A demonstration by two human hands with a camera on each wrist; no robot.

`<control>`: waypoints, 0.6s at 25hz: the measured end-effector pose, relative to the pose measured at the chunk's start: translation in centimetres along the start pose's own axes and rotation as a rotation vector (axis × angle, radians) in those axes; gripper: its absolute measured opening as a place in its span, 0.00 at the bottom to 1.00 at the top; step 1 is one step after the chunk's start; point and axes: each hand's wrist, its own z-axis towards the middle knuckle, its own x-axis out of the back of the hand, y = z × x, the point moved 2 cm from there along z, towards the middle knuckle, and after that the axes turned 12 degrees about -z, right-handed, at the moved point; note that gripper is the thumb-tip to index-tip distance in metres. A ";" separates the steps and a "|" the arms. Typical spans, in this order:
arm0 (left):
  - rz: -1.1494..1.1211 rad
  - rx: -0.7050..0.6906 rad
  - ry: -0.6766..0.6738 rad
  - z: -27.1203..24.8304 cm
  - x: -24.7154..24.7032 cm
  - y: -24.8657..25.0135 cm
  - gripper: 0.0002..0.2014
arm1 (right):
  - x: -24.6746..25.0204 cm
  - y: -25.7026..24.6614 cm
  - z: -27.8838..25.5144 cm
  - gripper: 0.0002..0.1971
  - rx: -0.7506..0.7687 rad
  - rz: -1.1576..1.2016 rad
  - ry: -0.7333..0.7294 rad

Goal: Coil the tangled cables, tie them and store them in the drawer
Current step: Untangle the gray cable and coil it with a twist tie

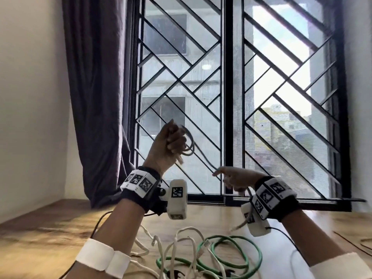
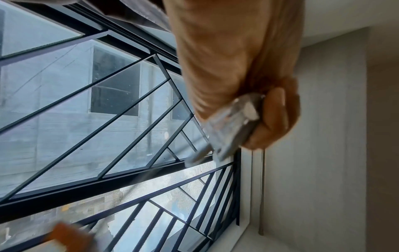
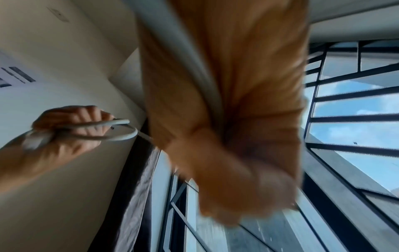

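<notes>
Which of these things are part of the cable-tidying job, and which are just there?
Part of the job:
- grey cable, looped in the left hand
- right hand, guiding that cable
- green cable on the table
- white cable, tangled beside it

Just there:
- wooden table
- curtain
- window grille

1. The left hand [image 1: 169, 146] is raised above the table [image 1: 40, 234], in front of the window [image 1: 231, 87].
2. Its curled fingers [image 1: 177, 141] hold a coiled cable [image 1: 190, 143]; the loops stand out to the right of the fingers.
3. One strand runs from the coil down and right to the right hand [image 1: 237, 178], which is lower.
4. Below both hands, a loose cable pile [image 1: 201, 252] lies on the table.
5. The curtain [image 1: 96, 97] hangs behind and left of the left fingers.
</notes>
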 end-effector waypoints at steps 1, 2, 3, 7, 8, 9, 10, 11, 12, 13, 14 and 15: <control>0.011 -0.138 0.102 0.0 0.0 0.5 0.15 | -0.9 0.0 0.1 0.19 -0.014 -0.029 -0.132; 0.039 -0.257 0.198 -0.1 0.2 1.0 0.13 | -1.4 0.0 0.0 0.21 -0.021 -0.066 -0.218; 0.079 -0.352 0.278 -0.2 0.5 1.5 0.12 | -1.5 0.0 -0.2 0.21 -0.012 -0.107 -0.262; 0.338 -0.491 0.488 -0.4 1.8 2.2 0.08 | -0.1 -1.7 -1.4 0.13 0.153 -0.124 -0.237; 0.483 -0.484 0.550 -0.4 2.0 1.9 0.08 | 0.6 -2.4 -1.7 0.11 0.199 -0.113 -0.196; 0.675 -0.464 0.609 -0.2 2.5 1.6 0.08 | 1.1 -3.0 -1.9 0.09 0.237 -0.103 -0.148; 0.917 -0.429 0.647 -0.2 2.9 1.3 0.10 | 1.8 -3.4 -2.1 0.08 0.265 -0.095 -0.089; 1.161 -0.378 0.653 -0.1 3.3 1.1 0.12 | 2.5 -3.7 -2.2 0.09 0.284 -0.091 -0.019; 1.360 -0.301 0.629 -0.1 3.6 0.9 0.14 | 3.2 -3.7 -2.2 0.11 0.300 -0.085 0.054; 1.472 -0.208 0.586 -0.1 3.7 0.6 0.15 | 3.9 -3.4 -2.2 0.12 0.309 -0.070 0.126; 1.494 -0.105 0.532 -0.2 3.6 0.3 0.14 | 4.5 -3.0 -2.2 0.13 0.316 -0.052 0.192; 1.490 0.004 0.477 -0.2 3.4 -0.2 0.12 | 4.9 -2.6 -2.2 0.13 0.319 -0.045 0.250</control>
